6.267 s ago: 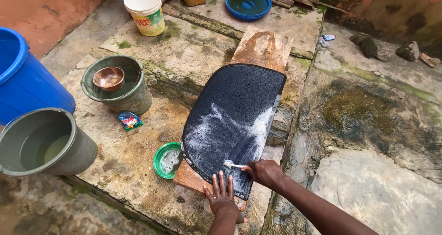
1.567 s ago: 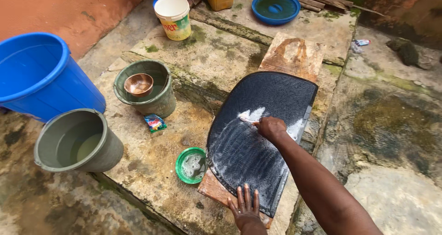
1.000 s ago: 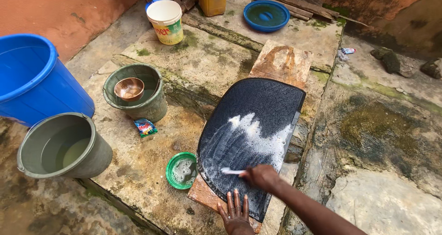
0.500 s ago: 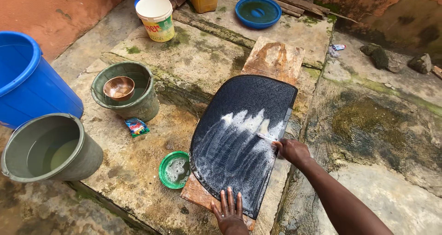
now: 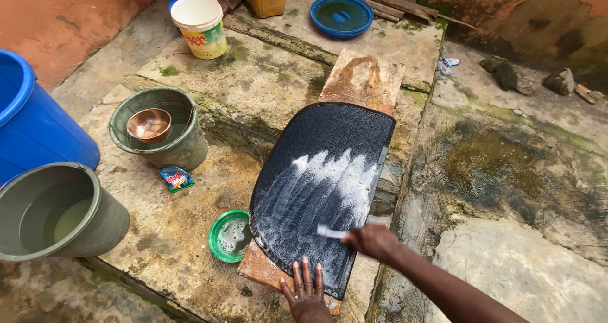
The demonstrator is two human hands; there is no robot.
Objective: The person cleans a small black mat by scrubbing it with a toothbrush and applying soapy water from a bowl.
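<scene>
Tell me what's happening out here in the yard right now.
A person is scrubbing a black mat laid over a wooden board. The right hand holds a small white brush on its soapy lower half, while the left hand presses flat on the near edge. A green bowl of suds sits beside it.

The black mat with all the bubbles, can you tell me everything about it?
The black mat looks rubbery, with a quilted pattern, one curved side and one straight side. It lies flat on a wooden board. White foam covers its near half. The left hand presses its near edge; the right hand holds a small brush on it.
</scene>
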